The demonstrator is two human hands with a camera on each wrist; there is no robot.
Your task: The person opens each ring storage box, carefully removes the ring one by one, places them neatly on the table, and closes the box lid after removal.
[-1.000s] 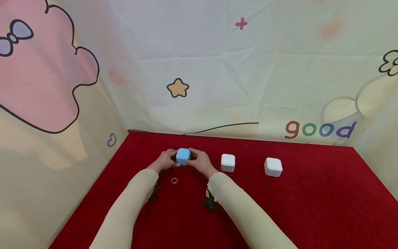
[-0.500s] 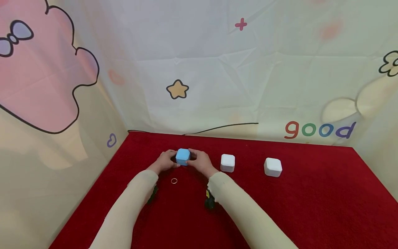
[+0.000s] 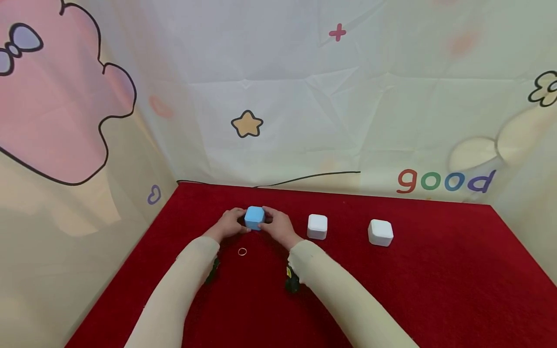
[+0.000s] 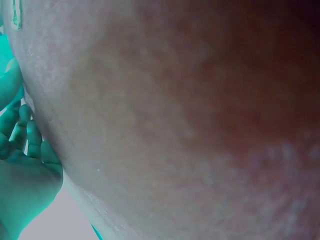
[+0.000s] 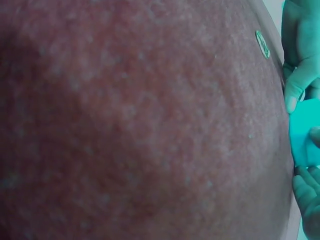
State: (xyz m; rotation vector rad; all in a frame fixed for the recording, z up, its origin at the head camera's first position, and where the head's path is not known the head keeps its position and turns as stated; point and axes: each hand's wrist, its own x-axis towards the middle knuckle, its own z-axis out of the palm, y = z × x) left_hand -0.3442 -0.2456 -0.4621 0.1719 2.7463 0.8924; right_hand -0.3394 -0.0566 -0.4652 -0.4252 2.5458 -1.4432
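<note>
A small light blue ring box (image 3: 254, 217) with rounded corners sits towards the back left of the red cloth in the head view. My left hand (image 3: 228, 224) holds its left side, thumb low and fingers behind. From the right, my right hand (image 3: 279, 228) grips the same box, its thumb on the front face. The lid looks closed. A thin ring (image 3: 242, 254) lies on the cloth in front of the box. At the right wrist view's edge, the box (image 5: 300, 132) shows between both hands. Mostly cloth fills the left wrist view, with my left hand (image 4: 30, 185) at its edge.
Two white boxes of similar shape stand to the right, a nearer white box (image 3: 317, 227) and a farther white box (image 3: 380, 233). Red cloth (image 3: 435, 280) covers the table. A printed curtain (image 3: 296, 121) rises behind and along both sides.
Both hands keep their hold on the blue box. The whole head view has shifted very slightly; the ring and white boxes stay in place.
</note>
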